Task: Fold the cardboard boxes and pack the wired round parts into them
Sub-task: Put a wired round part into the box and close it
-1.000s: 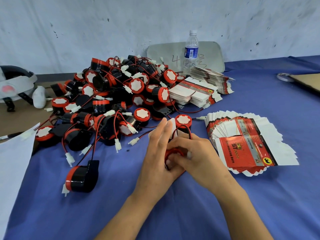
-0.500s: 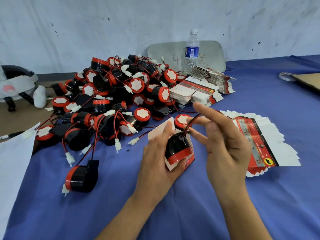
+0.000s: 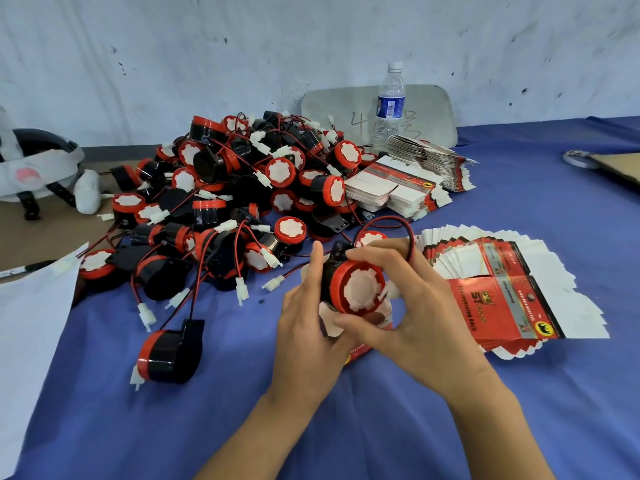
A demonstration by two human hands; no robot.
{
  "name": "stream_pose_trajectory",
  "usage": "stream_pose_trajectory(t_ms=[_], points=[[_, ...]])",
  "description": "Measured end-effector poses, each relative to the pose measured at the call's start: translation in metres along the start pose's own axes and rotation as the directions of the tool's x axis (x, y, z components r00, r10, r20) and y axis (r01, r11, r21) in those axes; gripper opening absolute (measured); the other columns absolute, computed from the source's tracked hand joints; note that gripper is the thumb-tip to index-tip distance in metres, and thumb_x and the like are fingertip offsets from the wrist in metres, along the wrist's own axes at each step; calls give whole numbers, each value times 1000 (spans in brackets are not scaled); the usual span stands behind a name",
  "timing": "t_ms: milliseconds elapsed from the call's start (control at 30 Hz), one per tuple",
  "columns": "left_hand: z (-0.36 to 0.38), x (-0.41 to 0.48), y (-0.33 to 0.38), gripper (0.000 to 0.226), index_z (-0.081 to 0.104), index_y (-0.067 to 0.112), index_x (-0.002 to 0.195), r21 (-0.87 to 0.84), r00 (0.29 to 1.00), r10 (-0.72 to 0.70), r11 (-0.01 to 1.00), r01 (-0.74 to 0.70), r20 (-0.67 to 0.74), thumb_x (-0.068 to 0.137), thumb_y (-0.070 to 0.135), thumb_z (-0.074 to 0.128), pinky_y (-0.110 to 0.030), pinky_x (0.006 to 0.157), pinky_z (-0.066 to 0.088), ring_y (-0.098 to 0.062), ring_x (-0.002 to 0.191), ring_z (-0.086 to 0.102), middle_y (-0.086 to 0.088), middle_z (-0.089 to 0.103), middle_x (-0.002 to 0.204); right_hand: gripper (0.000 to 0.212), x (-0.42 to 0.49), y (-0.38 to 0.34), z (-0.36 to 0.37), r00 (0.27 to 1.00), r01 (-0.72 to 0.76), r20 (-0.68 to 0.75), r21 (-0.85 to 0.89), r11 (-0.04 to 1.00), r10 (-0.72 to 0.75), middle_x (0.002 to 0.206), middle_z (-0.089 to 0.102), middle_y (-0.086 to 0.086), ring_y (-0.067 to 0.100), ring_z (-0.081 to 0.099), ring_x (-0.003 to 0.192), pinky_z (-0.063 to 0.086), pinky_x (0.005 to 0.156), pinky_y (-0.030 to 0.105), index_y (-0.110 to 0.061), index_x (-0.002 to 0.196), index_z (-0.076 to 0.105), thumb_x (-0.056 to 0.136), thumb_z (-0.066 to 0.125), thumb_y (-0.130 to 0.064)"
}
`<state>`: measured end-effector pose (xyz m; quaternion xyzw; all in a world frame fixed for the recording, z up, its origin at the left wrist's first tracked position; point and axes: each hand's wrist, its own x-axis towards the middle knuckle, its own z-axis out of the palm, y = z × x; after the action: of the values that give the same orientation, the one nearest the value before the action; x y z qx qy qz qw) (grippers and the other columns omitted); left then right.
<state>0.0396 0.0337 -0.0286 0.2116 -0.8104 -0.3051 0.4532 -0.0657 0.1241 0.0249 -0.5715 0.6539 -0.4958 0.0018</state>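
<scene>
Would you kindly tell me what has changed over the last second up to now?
The right hand, raised and pinching the wire half a second ago, has come back down and grips the part by its red rim. The part has turned so its white face shows. The left hand still holds the box. The pile, flat stacks and bottle stayed put.
</scene>
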Motion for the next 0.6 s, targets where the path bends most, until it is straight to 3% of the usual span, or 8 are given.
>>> stream_pose_trajectory(t_ms=[133,167,233,300,433,600], points=[[3,4,3,98,0,53,147,24,1000,-9,1000,9,27,72,63,63,-11,96,38,6,119,42,38,37,131,50,1,-3,-1,977,-44,-202,87,995,61,103,58,-19,-1,58,98,47,78,8,-27,109,51,68,78,-35],[5,4,4,101,-2,52,147,10,999,-18,1000,17,33,71,63,64,-14,99,37,9,124,37,40,34,135,40,1,-3,-2,965,-55,-246,128,990,86,93,59,-21,0,60,90,47,72,8,-26,102,53,69,74,-38],[7,4,5,109,-8,51,147,-34,998,-35,999,37,43,70,61,68,-34,106,41,0,136,33,32,32,145,26,1,-3,-3,959,-77,-254,183,980,123,81,60,-17,4,60,77,45,67,7,-23,90,60,73,68,-41],[7,2,6,118,-14,56,143,-53,999,-36,998,38,39,69,56,77,-46,107,41,-7,141,30,24,28,153,27,1,-2,-1,966,-127,-199,183,975,163,76,62,-9,10,60,70,47,64,11,-22,85,64,72,68,-45],[9,0,4,120,-15,64,139,-36,1000,8,999,-7,28,72,40,81,-44,108,40,-12,144,27,24,19,153,28,3,3,7,955,-227,-175,86,970,239,65,58,-14,9,59,66,51,62,22,-22,83,67,67,77,-43],[14,0,1,107,-5,53,146,3,997,67,998,-67,44,79,26,73,-31,110,36,6,140,22,18,22,154,23,3,7,6,942,-239,-221,77,968,251,76,62,-19,5,60,70,48,64,13,-23,85,66,72,82,-34]])
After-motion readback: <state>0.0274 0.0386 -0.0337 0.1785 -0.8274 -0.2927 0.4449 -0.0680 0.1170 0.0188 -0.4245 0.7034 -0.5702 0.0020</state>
